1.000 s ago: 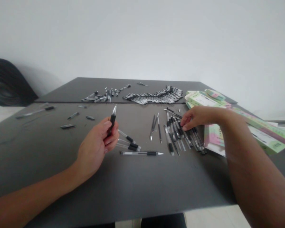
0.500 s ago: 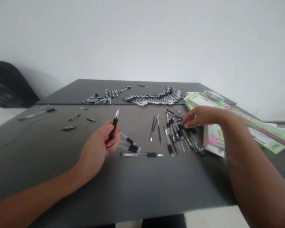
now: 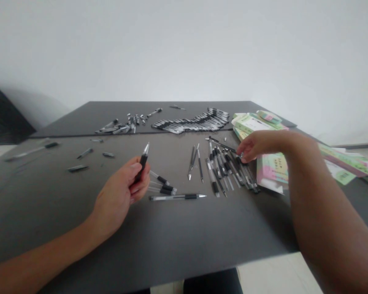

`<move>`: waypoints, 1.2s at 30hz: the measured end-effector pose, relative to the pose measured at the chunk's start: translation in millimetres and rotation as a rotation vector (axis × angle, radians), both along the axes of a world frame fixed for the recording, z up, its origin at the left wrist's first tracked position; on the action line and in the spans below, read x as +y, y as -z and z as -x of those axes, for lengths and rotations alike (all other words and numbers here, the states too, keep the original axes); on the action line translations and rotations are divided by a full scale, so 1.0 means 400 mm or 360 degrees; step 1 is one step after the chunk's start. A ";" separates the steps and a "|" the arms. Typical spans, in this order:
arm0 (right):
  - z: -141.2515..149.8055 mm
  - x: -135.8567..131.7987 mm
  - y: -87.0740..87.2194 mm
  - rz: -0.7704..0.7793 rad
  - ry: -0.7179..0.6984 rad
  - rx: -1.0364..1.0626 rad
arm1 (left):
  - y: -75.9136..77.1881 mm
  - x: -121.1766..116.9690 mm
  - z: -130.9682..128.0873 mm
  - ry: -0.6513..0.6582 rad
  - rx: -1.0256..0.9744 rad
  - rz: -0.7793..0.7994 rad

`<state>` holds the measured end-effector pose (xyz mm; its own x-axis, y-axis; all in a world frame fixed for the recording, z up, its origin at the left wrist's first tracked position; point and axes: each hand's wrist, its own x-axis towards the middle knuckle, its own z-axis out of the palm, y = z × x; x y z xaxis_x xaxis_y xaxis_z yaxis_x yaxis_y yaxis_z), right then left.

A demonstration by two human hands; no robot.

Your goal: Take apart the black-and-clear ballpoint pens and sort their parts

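My left hand (image 3: 119, 192) is closed round a pen (image 3: 144, 159) with a black grip, its silver tip pointing up. At the right end of a heap of clear pen barrels with black grips (image 3: 227, 167), my right hand (image 3: 254, 146) has its fingers pinched together. What lies between those fingertips is too small to make out. In front of my left hand lies a whole pen (image 3: 178, 197) on its side. A few clear barrels (image 3: 165, 188) lie just behind it, partly hidden by my left fingers. Between the hands rest a few thin refills with tips (image 3: 201, 165).
A long row of pens (image 3: 196, 122) spans the back of the dark table (image 3: 171, 237). Loose caps and pen parts (image 3: 122, 127) are heaped at back left, with more scattered (image 3: 78, 168) nearer. Green and pink cardboard boxes (image 3: 272, 168) stand at right, beside my right forearm.
The view has shifted slightly, so most things sit a little further left. My right fingers have moved slightly at the heap's edge. My left hand keeps the pen upright as before.
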<state>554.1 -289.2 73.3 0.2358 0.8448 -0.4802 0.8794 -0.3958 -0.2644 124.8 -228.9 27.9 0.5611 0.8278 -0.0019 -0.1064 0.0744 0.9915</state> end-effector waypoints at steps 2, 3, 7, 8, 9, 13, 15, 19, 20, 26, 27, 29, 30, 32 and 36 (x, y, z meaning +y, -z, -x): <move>0.011 0.003 -0.001 0.0006 -0.0014 -0.0007 | 0.001 -0.003 -0.001 0.0003 0.0010 0.0003; 0.017 0.005 -0.001 0.0005 -0.0024 -0.0017 | 0.002 -0.004 -0.001 0.0002 0.0015 0.0004; 0.033 0.011 -0.005 -0.0001 -0.0095 -0.0033 | 0.003 -0.008 -0.003 0.0019 0.0044 -0.0006; 0.037 0.012 -0.007 -0.0005 -0.0110 -0.0028 | 0.002 -0.009 -0.003 0.0027 0.0051 -0.0019; 0.042 0.013 -0.009 -0.0012 -0.0123 -0.0026 | 0.002 -0.010 -0.004 0.0033 0.0056 -0.0034; 0.073 0.018 -0.014 -0.0054 -0.0177 -0.0060 | -0.001 -0.012 -0.008 0.0043 0.0080 -0.0064; 0.087 0.022 -0.013 -0.0038 -0.0203 -0.0056 | -0.003 -0.014 -0.010 0.0046 0.0089 -0.0051; 0.093 0.030 -0.001 -0.0007 -0.0228 -0.0005 | -0.007 -0.017 -0.013 0.0043 0.0114 -0.0039; 0.090 0.031 0.002 -0.0007 -0.0221 -0.0001 | -0.008 -0.018 -0.013 0.0039 0.0118 -0.0042; 0.099 0.039 0.000 -0.0162 -0.0282 -0.0107 | -0.009 -0.019 -0.012 0.0066 0.0121 -0.0038; 0.111 0.042 -0.004 -0.0245 -0.0321 -0.0119 | -0.009 -0.019 -0.011 0.0077 0.0122 -0.0046; 0.140 0.046 -0.012 -0.0373 -0.0388 -0.0103 | -0.006 -0.018 -0.009 0.0104 0.0116 -0.0071; 0.156 0.048 -0.015 -0.0403 -0.0413 -0.0083 | -0.004 -0.017 -0.008 0.0122 0.0115 -0.0082; 0.185 0.050 -0.019 -0.0402 -0.0462 -0.0040 | -0.001 -0.017 -0.006 0.0144 0.0108 -0.0099; 0.219 0.054 -0.019 -0.0337 -0.0556 -0.0017 | 0.001 -0.018 -0.007 0.0143 0.0104 -0.0107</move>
<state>466.3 -267.4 81.0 -0.0785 0.9549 -0.2863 0.9545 -0.0109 -0.2979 127.6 -235.9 27.7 0.6336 0.7736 0.0133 -0.0376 0.0136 0.9992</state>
